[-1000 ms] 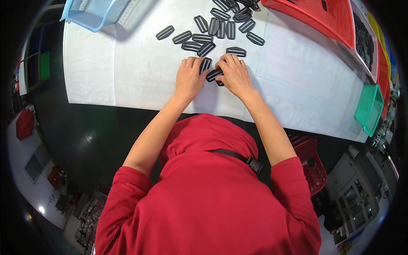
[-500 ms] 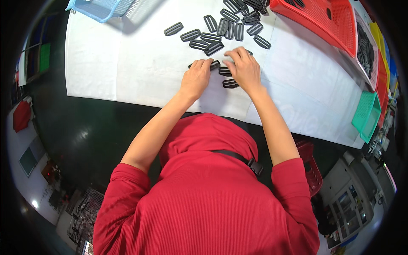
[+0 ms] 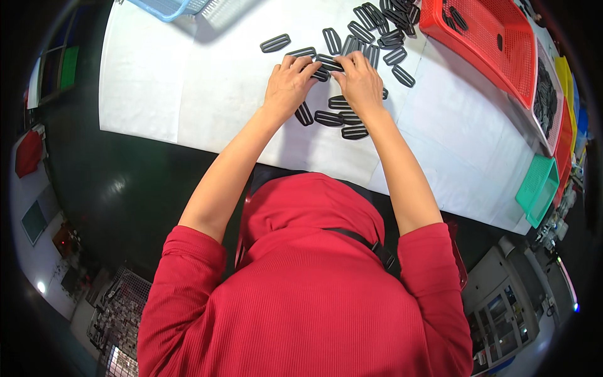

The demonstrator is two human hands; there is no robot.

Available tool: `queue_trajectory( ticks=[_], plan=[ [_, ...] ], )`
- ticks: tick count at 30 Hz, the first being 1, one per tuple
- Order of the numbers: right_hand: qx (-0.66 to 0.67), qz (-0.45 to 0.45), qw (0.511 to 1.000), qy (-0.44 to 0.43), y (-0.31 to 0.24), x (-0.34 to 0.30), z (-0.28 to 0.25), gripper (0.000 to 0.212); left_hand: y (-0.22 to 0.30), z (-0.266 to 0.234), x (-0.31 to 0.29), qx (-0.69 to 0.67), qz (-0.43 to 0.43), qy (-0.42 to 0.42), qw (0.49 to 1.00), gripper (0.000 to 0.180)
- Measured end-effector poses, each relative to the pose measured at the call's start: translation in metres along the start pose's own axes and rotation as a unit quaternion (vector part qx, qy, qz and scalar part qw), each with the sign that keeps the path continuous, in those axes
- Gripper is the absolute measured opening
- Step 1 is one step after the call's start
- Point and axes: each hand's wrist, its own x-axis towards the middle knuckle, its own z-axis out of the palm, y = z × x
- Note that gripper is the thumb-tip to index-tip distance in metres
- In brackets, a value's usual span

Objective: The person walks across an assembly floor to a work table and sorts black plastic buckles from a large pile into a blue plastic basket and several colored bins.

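Note:
My left hand (image 3: 290,88) reaches over the white table, its fingers curled on a black plastic slide buckle (image 3: 321,75). Just beyond, my right hand (image 3: 361,85) pinches the end of another slide buckle (image 3: 329,62) between thumb and fingers. The two hands almost meet, and the fingers hide parts of the pieces. Nearer my body lie several loose buckles, among them one beside my left wrist (image 3: 304,114) and a flat one (image 3: 328,119) between the forearms. A heap of the same buckles (image 3: 392,39) spreads past my right hand.
A red basket (image 3: 477,56) with a few buckles in it stands at the far right, beside a pale bin of dark pieces (image 3: 545,94). A green basket (image 3: 538,188) sits at the table's right edge. At the far left is a light blue basket (image 3: 164,9).
Both hands have moved farther out, up to the edge of the heap, and the right fingers have closed on a buckle. More buckles now lie near my forearms. The view has shifted slightly.

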Motion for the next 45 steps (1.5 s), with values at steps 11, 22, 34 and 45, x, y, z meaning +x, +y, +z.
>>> queue_trajectory(
  ticks=[11, 22, 34, 45],
  plan=[
    [-0.07, 0.136, 0.988, -0.026, -0.011, 0.062, 0.008, 0.038, -0.045, -0.007, 0.024, -0.011, -0.149, 0.092, 0.984, 0.038],
    [-0.009, 0.196, 0.979, -0.054, -0.019, 0.068, -0.003, 0.038, -0.058, -0.017, 0.025, -0.093, -0.249, 0.032, 0.964, 0.032],
    [-0.007, 0.344, 0.933, -0.103, 0.007, 0.065, -0.01, 0.041, -0.055, -0.017, 0.011, -0.08, -0.243, 0.05, 0.965, 0.031],
    [0.025, 0.415, 0.909, 0.006, 0.041, 0.028, -0.031, 0.031, -0.056, -0.015, 0.009, -0.087, -0.242, 0.053, 0.965, 0.033]
  ],
)
